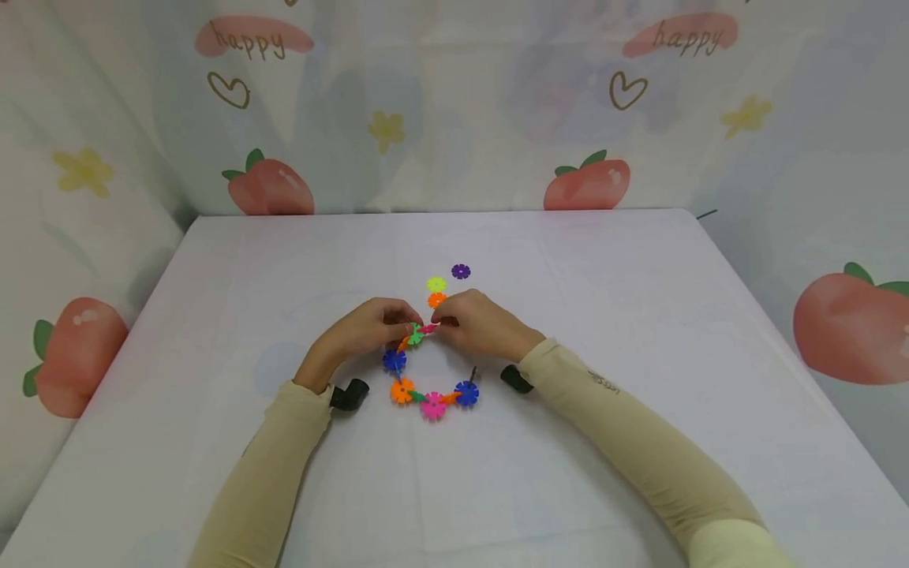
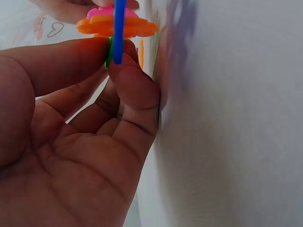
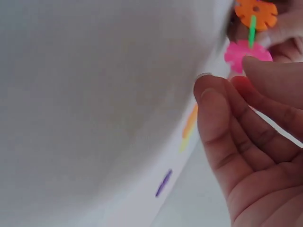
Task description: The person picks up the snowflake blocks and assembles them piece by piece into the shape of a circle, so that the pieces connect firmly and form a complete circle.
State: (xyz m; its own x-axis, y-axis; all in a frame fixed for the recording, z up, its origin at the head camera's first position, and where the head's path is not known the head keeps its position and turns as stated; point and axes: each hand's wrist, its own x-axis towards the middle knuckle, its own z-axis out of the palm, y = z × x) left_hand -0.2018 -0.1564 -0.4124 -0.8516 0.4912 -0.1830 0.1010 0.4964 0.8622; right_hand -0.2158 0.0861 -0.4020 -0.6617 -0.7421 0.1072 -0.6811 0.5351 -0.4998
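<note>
A curved chain of slotted plastic flower discs lies on the table, with a blue disc [image 1: 394, 361], an orange disc [image 1: 402, 390], a pink disc [image 1: 433, 405] and another blue disc [image 1: 466, 393] along it. My left hand [image 1: 365, 327] pinches the chain's upper end at a green disc [image 1: 415, 337], seen edge-on in the right wrist view. Joined to that green disc is a second pink disc [image 3: 241, 53], whose edge my right hand [image 1: 479, 323] pinches between thumb and fingers. In the left wrist view an orange disc [image 2: 132, 27] sits beside the left fingertips.
Beyond the right hand, a loose orange disc [image 1: 436, 300], a yellow disc [image 1: 436, 283] and a purple disc [image 1: 461, 271] lie flat on the white-covered table [image 1: 604, 276]. Black wrist cameras hang under both wrists. A printed curtain [image 1: 461, 102] stands behind the table.
</note>
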